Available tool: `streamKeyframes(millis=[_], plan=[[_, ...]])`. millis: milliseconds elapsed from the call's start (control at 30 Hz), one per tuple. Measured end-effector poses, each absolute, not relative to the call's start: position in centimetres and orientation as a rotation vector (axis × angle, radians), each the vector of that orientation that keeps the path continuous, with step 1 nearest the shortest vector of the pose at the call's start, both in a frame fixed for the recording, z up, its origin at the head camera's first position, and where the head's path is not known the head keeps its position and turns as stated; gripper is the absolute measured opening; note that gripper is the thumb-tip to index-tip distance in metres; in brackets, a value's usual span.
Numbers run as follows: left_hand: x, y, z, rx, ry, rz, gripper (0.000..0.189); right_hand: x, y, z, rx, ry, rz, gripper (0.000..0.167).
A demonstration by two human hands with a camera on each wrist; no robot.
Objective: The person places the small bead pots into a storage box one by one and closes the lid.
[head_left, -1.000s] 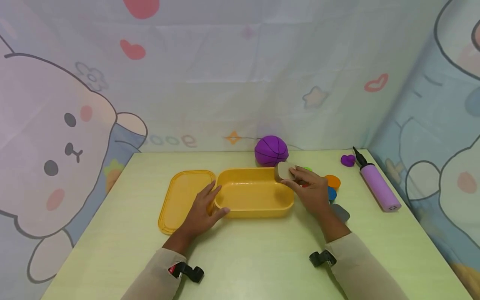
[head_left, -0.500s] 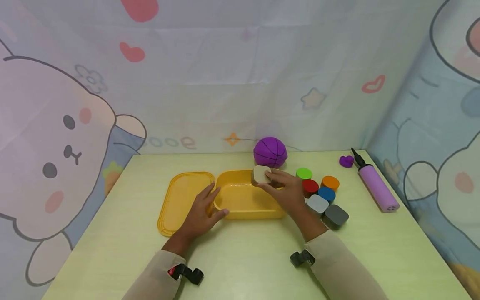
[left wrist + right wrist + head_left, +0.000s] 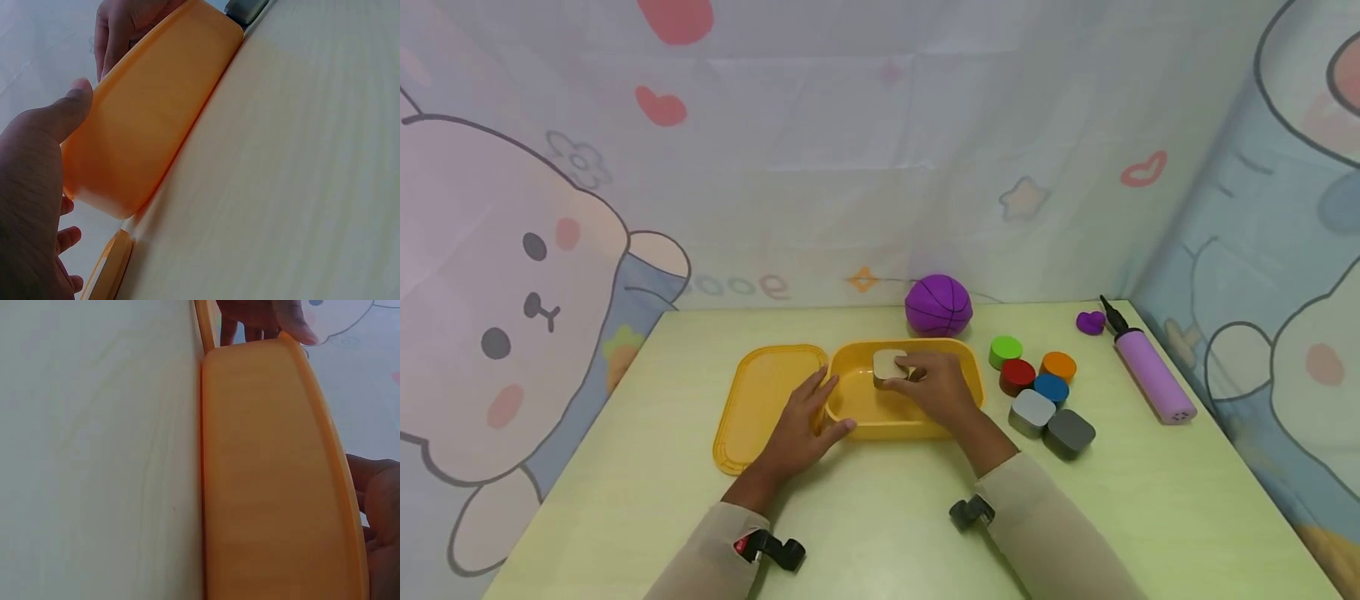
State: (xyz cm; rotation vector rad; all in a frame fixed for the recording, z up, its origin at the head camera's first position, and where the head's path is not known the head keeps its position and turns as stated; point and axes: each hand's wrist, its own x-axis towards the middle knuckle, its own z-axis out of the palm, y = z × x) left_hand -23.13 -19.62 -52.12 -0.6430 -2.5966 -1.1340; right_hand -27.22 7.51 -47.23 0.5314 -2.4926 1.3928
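A yellow-orange oblong tub [image 3: 880, 429] stands on the table. My right hand [image 3: 942, 390] reaches over it and pinches a beige rounded-square block [image 3: 889, 367] between thumb and fingers, over the tub's inside; whether the block touches the bottom I cannot tell. At the tub's left end rests my left hand [image 3: 797, 433], its fingers spread and fairly straight. In the left wrist view the left thumb lies at the rim of the tub [image 3: 150, 106]. The right wrist view shows the tub's side [image 3: 275, 462], while the block is hidden there.
A flat yellow lid [image 3: 763, 392] lies left of the tub. Behind is a purple ball [image 3: 938, 306]. To the right sit green [image 3: 1005, 350], red [image 3: 1017, 377], orange [image 3: 1058, 367], blue [image 3: 1051, 389], light grey [image 3: 1032, 411] and dark grey [image 3: 1070, 433] blocks, and a purple pump [image 3: 1153, 375].
My right hand has carried the beige block leftward and down from the tub's right end to over its middle, uncovering the coloured blocks. The left hand has stayed at the tub's left end.
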Motion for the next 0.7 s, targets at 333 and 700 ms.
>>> streamKeyframes(millis=[333,700], plan=[[-23.1,-19.6,-52.1,-0.637,-2.612,-1.140,0.082,-28.4,5.0,-47.2,0.536,-2.716,1.295,0.039],[-23.1,-19.7,-52.0,-0.624,-2.638,-1.172,0.080,-28.8,3.6,-47.0,0.561,-2.823,1.272,0.038]])
